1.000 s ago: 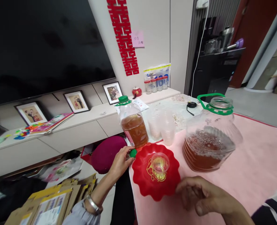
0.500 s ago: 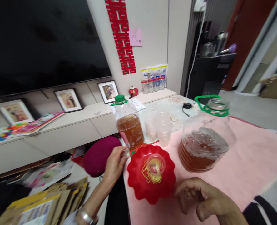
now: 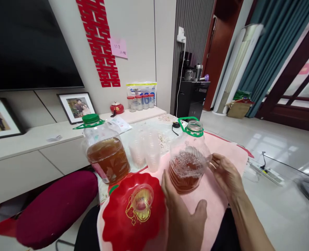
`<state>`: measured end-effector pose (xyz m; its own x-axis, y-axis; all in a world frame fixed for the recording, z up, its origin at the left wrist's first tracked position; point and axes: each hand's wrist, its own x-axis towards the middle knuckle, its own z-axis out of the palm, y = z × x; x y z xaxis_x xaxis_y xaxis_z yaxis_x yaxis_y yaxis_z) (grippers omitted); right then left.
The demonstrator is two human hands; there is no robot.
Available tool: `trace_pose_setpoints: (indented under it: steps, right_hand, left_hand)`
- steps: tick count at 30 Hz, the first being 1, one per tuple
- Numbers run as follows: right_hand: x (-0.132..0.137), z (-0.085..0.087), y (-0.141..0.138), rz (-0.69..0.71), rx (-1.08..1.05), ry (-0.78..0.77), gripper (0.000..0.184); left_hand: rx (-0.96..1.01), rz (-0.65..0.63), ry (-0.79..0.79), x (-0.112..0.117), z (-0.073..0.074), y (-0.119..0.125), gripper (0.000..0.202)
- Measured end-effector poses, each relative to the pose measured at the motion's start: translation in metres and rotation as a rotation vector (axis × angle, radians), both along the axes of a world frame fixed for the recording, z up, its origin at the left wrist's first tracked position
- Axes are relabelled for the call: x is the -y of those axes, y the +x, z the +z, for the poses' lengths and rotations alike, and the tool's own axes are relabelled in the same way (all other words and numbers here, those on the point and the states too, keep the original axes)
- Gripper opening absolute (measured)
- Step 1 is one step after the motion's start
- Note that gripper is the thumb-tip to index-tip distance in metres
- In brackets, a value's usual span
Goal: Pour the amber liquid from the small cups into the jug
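An open clear plastic jug [image 3: 187, 174] of amber, frothy liquid stands on the pink cloth, its green handle [image 3: 183, 122] tilted up at the neck. My left hand [image 3: 184, 209] is spread at its near left side, thumb apart, between it and a red scalloped dish [image 3: 112, 223]. At the jug's right side is my right hand [image 3: 226, 172], fingers loosely bent, fingertips at the wall; firm contact cannot be made out. A small clear cup [image 3: 142, 197] sits in the dish. To the left stands a second jug [image 3: 108, 158] of amber liquid, capped in green.
Stacks of clear plastic cups [image 3: 153, 150] stand behind the dish, between the jugs. A black coiled item [image 3: 175, 124] lies farther back on the table. A maroon stool [image 3: 60, 205] is at the left. Red-lidded jars [image 3: 139, 103] line the white cabinet [image 3: 31, 151].
My view has turned to the right. My left hand has crossed from the dish's left side to the open jug. My right hand has moved from in front of that jug to its right side.
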<state>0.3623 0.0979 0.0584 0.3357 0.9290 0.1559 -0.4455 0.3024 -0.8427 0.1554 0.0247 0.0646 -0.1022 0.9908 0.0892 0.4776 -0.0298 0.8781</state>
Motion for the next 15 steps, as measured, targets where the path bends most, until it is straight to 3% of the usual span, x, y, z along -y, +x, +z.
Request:
trace_pose_setpoints:
  steps: [3,6,11,15]
  right_hand:
    - [-0.032,-0.010,-0.004,0.124,0.045,-0.036,0.029]
    - [-0.050,-0.014,-0.010,0.257,0.079,-0.058,0.045]
    - [-0.047,-0.017,-0.005,0.446,0.163,-0.053,0.086]
    - [-0.048,-0.020,0.008,0.551,0.281,-0.072,0.112]
  left_hand:
    - [-0.039,0.061,-0.010,-0.013,0.001,0.032,0.120]
    - [-0.046,0.108,0.044,-0.023,-0.009,0.047,0.124]
    - [0.086,0.123,0.077,-0.037,-0.035,0.053,0.118]
    - [0.181,0.087,0.094,-0.045,-0.044,0.051,0.114]
